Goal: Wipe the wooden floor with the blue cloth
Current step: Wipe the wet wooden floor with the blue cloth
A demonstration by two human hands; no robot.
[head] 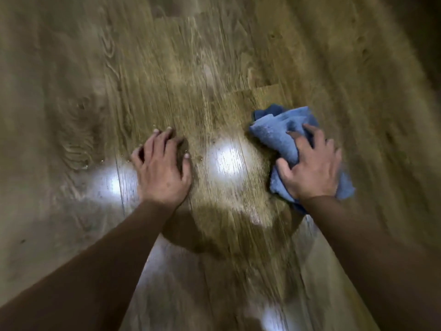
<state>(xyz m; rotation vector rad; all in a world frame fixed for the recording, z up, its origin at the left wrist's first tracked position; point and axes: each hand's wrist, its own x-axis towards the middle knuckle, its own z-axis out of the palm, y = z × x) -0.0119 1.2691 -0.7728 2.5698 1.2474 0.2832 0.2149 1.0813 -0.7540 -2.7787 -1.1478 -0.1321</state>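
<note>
Both forearms reach in from the bottom edge. Left hand [162, 168] is planted on the wooden floor [191, 68], fingers spread – right hand [310, 168] grips the bunched blue cloth [276, 134], fingers curled into it, pressed to the floor on the right. Pretty blurry.

I take this for an indoor room, likely a home: all I see is wood-grain plank floor [202, 68], glossy, with bright lamp reflections [225, 161] on it.
</note>
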